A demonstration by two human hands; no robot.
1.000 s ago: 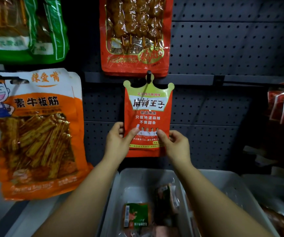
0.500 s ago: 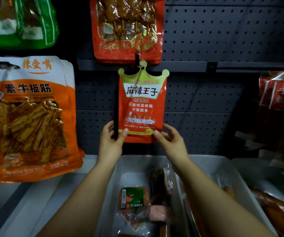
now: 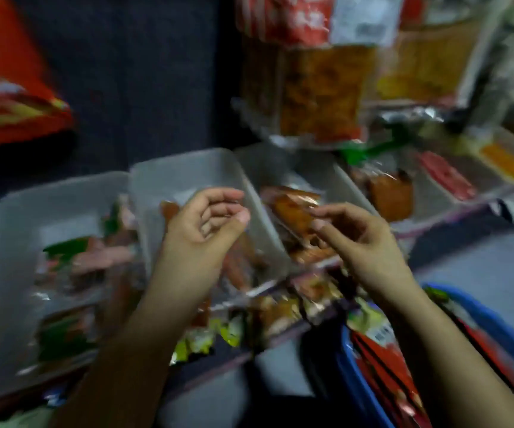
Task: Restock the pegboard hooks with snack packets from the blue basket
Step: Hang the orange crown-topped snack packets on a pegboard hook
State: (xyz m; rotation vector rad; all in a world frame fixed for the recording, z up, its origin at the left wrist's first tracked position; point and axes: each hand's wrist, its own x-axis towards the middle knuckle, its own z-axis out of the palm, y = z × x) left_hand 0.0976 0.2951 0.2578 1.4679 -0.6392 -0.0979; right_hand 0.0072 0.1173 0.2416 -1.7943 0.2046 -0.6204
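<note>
A shop's snack aisle: sealed snack packets (image 3: 317,88) hang against a dark back panel (image 3: 144,81), clear plastic bins (image 3: 187,171) of wrapped food line the shelf below, and a blue basket (image 3: 496,322) of red packets sits at lower right.

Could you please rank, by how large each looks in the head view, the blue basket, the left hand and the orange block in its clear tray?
1. blue basket, though partly cut off and near the camera.
2. left hand.
3. orange block, which lies farther off, so its true size is unsure.
</note>
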